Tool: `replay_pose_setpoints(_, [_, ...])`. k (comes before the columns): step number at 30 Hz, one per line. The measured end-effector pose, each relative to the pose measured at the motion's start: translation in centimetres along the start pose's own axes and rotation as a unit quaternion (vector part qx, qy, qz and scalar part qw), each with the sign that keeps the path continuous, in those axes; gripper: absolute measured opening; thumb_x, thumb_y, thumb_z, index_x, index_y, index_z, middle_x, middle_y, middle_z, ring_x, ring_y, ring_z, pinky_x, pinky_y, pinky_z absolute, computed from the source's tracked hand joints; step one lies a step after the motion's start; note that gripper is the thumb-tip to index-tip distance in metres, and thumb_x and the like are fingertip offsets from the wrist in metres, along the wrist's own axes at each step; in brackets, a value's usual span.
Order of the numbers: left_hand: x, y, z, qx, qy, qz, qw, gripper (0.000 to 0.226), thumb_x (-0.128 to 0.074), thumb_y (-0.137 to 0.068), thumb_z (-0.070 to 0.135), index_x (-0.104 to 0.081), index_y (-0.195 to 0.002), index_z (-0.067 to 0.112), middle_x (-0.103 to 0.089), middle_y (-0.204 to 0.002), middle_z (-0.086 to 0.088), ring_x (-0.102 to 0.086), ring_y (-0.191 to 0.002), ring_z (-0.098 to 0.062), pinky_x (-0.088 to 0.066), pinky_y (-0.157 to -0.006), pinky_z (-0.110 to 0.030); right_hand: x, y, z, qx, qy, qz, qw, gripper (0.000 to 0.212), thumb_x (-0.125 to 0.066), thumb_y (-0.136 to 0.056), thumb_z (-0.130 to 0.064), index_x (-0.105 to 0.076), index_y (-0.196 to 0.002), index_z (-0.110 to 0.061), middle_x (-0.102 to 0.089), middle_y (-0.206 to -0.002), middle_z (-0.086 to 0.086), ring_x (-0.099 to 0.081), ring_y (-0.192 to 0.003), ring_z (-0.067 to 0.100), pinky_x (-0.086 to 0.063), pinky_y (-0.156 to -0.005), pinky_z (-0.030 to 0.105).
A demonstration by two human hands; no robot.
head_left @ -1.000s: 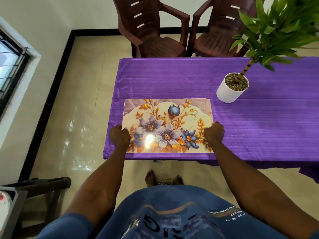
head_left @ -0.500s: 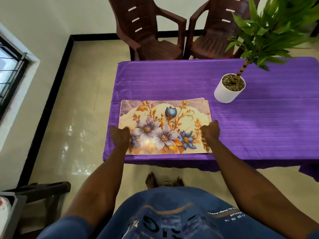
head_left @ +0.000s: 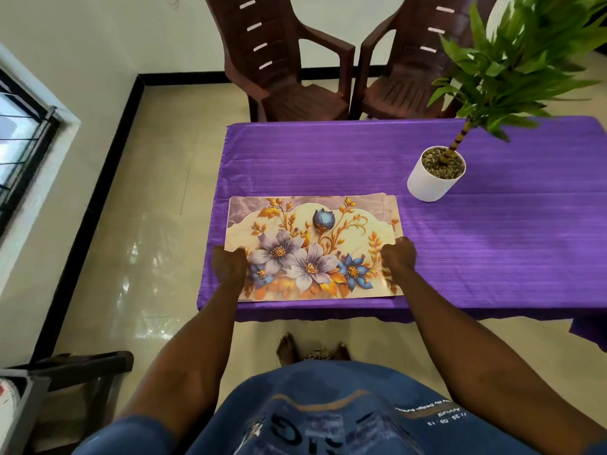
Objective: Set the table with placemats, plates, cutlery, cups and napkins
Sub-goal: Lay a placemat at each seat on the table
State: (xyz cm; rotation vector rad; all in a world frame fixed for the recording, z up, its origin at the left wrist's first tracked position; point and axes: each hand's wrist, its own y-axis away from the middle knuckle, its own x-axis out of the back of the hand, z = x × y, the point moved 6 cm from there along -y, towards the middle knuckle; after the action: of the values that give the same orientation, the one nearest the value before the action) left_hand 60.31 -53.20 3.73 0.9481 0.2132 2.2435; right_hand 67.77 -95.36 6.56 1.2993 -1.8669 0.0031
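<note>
Purple cloth on table, near edge: floral placemats, a stack with several edges showing at the far right corner, lying flat. Left hand on the stack's left side, fingers curled onto it; right hand on its right side, fingers curled likewise; whether they pinch the edges, I cannot tell. Beyond the right fingers and apart from them: white plant pot. Beyond the table: two brown chairs
</note>
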Motion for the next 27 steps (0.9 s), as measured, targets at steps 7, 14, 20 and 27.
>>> replay_pose_setpoints(7, [1.4,0.1,-0.5,-0.002,-0.019,0.022,1.000,0.054,-0.067,-0.086,0.032,-0.048,-0.128,0.005,-0.060,-0.125,-0.015,-0.059,-0.114,-0.037,-0.050,-0.096,-0.049,-1.5,-0.5,-1.0,0.039,-0.014,-0.043,0.998,0.043,-0.056,-0.089,-0.009,-0.051,-0.132,-0.006,-0.060,-0.128,0.014,-0.059,-0.113,0.035,-0.053,-0.092,0.042])
replay_pose_setpoints(14, [2.3,0.1,0.4,-0.031,-0.030,-0.008,0.999,0.040,-0.069,-0.085,0.027,-0.061,-0.118,0.004,-0.067,-0.116,-0.015,-0.063,-0.106,-0.034,-0.046,-0.081,-0.035,-1.5,-1.2,0.1,0.004,-0.028,-0.063,0.998,0.040,-0.052,-0.086,-0.010,-0.056,-0.126,-0.004,-0.062,-0.120,0.016,-0.062,-0.098,0.032,-0.050,-0.069,0.032])
replay_pose_setpoints(20, [1.7,0.7,0.9,-0.046,-0.022,-0.031,0.998,0.046,-0.068,-0.085,0.040,-0.061,-0.117,0.007,-0.068,-0.113,-0.012,-0.064,-0.102,-0.032,-0.050,-0.083,-0.038,-0.5,-1.4,1.6,-0.013,-0.060,-0.061,0.996,0.040,-0.066,-0.084,-0.019,-0.059,-0.121,-0.004,-0.065,-0.114,0.013,-0.062,-0.093,0.028,-0.043,-0.062,0.026])
replay_pose_setpoints(27, [0.1,1.3,1.3,-0.053,0.026,-0.099,0.993,0.030,-0.071,-0.084,0.030,-0.065,-0.106,0.010,-0.071,-0.102,-0.008,-0.067,-0.095,-0.027,-0.054,-0.079,-0.039,2.2,-1.9,2.2,-0.006,-0.059,-0.040,0.997,0.014,-0.067,-0.086,-0.011,-0.064,-0.099,-0.007,-0.067,-0.099,0.014,-0.061,-0.081,0.027,-0.048,-0.066,0.033])
